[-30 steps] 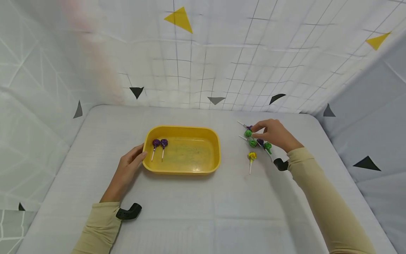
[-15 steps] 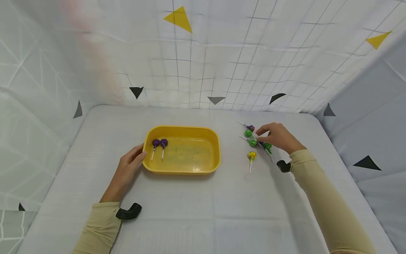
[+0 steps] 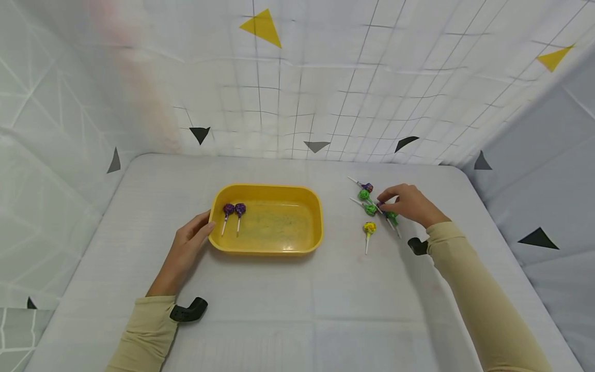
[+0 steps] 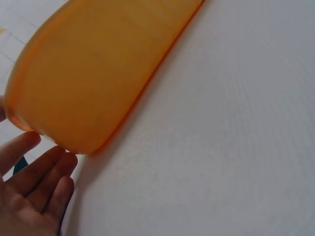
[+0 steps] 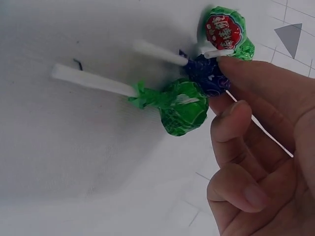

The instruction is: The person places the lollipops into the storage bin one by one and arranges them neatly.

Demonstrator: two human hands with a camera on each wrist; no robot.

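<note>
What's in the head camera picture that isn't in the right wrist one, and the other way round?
Only the head view: a yellow tray, two purple lollipops inside it, the left hand and a yellow lollipop.

Only the right wrist view: a red label with writing on a green lollipop.

Both: the right hand pinching another purple lollipop, green ones nearby.

White bench (image 3: 260, 315), white grid-lined back wall (image 3: 325, 62), yellow triangles (image 3: 264, 28), black triangles (image 3: 200, 135), pale white-lined left wall (image 3: 51, 165), grey right wall (image 3: 548, 175)
</note>
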